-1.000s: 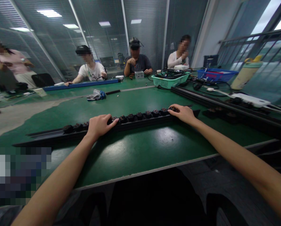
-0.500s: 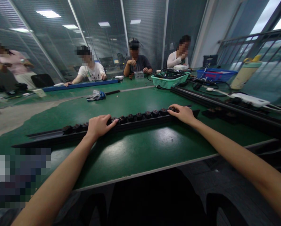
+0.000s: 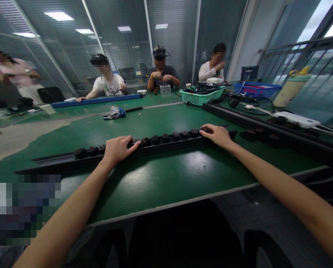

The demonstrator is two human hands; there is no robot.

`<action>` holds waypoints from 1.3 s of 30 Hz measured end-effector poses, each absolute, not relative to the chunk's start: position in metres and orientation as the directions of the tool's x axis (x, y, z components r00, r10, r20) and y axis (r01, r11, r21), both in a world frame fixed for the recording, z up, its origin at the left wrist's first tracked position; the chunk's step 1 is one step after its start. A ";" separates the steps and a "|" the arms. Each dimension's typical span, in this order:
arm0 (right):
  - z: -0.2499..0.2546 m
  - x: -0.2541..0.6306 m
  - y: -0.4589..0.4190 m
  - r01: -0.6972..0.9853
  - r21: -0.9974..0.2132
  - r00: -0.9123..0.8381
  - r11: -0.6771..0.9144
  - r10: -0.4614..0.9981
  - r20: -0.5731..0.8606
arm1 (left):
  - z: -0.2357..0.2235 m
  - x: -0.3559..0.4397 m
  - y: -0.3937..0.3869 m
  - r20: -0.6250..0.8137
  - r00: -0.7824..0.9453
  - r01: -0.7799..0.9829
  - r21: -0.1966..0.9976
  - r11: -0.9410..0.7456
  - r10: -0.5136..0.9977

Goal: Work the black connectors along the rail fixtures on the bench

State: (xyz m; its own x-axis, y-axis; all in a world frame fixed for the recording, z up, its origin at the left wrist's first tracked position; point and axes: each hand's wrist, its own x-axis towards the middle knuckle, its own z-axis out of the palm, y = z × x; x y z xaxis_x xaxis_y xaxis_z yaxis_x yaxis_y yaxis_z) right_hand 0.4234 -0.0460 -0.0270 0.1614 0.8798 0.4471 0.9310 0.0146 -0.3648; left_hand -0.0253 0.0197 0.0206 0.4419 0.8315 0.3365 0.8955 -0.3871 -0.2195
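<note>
A long black channel strip (image 3: 57,160) lies across the table in front of me. Along it runs a row of several small black socket-like modules (image 3: 165,137) with coppery spots on top. My left hand (image 3: 119,149) is closed over the left part of the row, thumb on the near side, fingers hidden behind. Toward the right end, my right hand (image 3: 217,134) grips the last visible module (image 3: 206,130) between thumb and fingers. Both hands rest on the strip, and the modules under my left palm are hidden.
Another black rail (image 3: 256,128) lies at the right, near a white power strip (image 3: 296,118). Farther back are a green basket (image 3: 201,98) of cables, a blue basket (image 3: 257,89), a bottle (image 3: 292,89) and gloves (image 3: 114,112). Several people sit or stand across the green table (image 3: 166,178).
My hands and the strip stay nearly in place. Across the table, the middle person's two hands have come together above a small clear box.
</note>
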 end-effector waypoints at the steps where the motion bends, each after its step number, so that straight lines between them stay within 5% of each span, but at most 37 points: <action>1: -0.027 0.424 -0.046 0.930 -0.367 0.161 0.017 0.880 0.447 | 0.021 -0.025 0.020 0.337 0.444 0.895 -0.217 -0.390 0.830; 39: -0.030 0.429 -0.044 0.894 -0.442 0.157 0.078 0.868 0.471 | 0.018 -0.029 0.017 0.344 0.449 0.893 -0.189 -0.408 0.824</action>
State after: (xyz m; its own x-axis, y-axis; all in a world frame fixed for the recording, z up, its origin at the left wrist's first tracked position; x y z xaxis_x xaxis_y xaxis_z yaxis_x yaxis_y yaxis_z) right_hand 0.4288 -0.0439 -0.0299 0.1566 0.8683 0.4706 0.8936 0.0783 -0.4419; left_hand -0.0291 0.0167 0.0182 0.4492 0.8245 0.3442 0.8933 -0.4079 -0.1889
